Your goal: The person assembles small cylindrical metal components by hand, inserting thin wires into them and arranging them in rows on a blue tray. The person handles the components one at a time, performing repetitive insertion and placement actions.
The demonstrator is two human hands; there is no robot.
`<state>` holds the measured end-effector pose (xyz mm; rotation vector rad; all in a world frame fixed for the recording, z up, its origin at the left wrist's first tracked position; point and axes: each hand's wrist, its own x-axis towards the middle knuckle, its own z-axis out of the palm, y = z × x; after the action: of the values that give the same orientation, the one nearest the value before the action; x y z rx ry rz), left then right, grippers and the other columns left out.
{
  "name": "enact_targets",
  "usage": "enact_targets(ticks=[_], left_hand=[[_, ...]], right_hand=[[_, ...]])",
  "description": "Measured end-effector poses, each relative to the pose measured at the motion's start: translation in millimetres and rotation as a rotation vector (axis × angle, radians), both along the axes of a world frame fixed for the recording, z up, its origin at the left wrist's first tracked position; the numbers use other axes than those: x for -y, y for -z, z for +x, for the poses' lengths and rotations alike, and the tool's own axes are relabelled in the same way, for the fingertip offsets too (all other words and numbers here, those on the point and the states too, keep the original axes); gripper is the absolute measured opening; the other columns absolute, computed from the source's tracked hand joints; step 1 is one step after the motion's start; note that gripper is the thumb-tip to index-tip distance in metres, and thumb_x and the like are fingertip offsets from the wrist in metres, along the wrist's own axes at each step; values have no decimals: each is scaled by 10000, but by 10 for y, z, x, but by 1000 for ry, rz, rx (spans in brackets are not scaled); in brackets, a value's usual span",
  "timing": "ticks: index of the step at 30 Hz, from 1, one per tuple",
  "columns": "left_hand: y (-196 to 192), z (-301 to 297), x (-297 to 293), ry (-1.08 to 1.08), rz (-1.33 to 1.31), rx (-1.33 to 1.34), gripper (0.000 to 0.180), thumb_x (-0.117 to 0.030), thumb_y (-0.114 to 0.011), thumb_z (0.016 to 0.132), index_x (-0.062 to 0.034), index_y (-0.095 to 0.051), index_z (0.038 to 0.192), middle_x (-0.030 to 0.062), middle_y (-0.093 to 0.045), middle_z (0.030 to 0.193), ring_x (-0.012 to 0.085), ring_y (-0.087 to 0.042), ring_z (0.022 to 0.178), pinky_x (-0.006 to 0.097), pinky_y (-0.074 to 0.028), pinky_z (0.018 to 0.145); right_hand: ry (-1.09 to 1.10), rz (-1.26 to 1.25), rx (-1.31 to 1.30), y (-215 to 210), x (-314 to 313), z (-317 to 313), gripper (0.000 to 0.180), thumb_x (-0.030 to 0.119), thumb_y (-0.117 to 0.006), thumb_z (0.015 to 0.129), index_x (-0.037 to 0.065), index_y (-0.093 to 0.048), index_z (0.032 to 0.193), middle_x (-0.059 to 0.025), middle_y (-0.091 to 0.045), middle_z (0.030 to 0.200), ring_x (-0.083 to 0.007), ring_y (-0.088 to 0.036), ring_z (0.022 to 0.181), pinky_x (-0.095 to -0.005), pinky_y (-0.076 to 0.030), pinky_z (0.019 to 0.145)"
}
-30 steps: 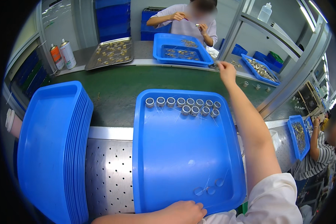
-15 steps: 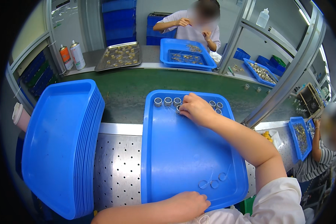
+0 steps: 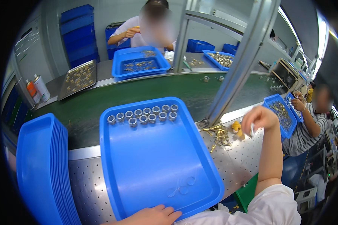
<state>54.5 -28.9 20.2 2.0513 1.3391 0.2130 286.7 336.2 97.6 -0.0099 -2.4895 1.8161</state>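
The blue tray (image 3: pixel 157 157) in front of me holds short silver-grey cylinders (image 3: pixel 143 119) in rows along its far end. Several thin clear rings with fine tails (image 3: pixel 183 189) lie at its near right. My left hand (image 3: pixel 154 215) rests with fingers stretched out at the tray's near edge. Off to the right of the tray, my right hand (image 3: pixel 262 119) hovers above the perforated metal table with fingers curled. Something small and white (image 3: pixel 252 129) shows at its fingertips, too little to name. Gold-coloured slim pieces (image 3: pixel 218 135) and small yellow things (image 3: pixel 237 128) lie near that hand.
Stacked blue trays (image 3: pixel 37 161) stand at the left. Beyond runs a green belt (image 3: pixel 90 112), with a metal post (image 3: pixel 236 71) at its near side. Across it are a metal tray (image 3: pixel 79 79), spray cans (image 3: pixel 41 88) and a co-worker's blue tray (image 3: pixel 139 71). Another co-worker sits at right.
My right hand has left the cylinders and swung right, beyond the tray. The view has turned right, bringing the gold pieces into sight. My left hand stays at the tray's near edge.
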Motion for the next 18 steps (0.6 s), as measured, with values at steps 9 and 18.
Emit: enact_targets(ticks=[9,18], left_hand=[[-252,167,-97,-89,-125,-178,364,-102,-556,783,-26,-534,1138,159,-565,1028,333,-567,904,406,-481,760],[-287,385,102,-338,-73,-211,352,-64,-524,773,-34,-552,1122,122,-565,1066,289,-546,976,361,-489,774]], right_hand=[[814,880,4,1155,-2039,-749,251,163,-632,812,37,-627,1028,-91,-644,873,-221,-617,819,-337,-506,756],[960,1284,343,1628,-2727,-1727,232,252,-664,777,44,-682,878,-145,-660,837,-291,-641,798,-404,-503,730]])
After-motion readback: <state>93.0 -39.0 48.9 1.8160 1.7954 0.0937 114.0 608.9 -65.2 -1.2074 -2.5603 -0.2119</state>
